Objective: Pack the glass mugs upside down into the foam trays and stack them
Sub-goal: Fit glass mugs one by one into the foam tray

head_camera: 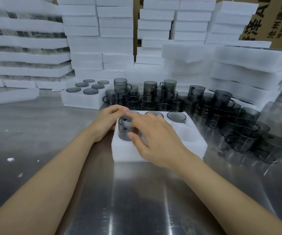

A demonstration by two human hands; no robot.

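A white foam tray with six round wells (194,144) lies in the middle of the frame on the shiny steel tabletop (136,192). A smoky grey glass mug (125,131) stands bottom-up in its near-left well, still riding high. The right hand (155,141) pinches it, thumb on the near wall and fingers (135,116) over the far side. The left hand (107,122) sits at the tray's left edge with fingers (119,110) curled toward the mug's far rim; I cannot tell if they grip. Three more upturned mugs (176,117) fill the back row. Loose grey mugs (218,109) crowd to the right.
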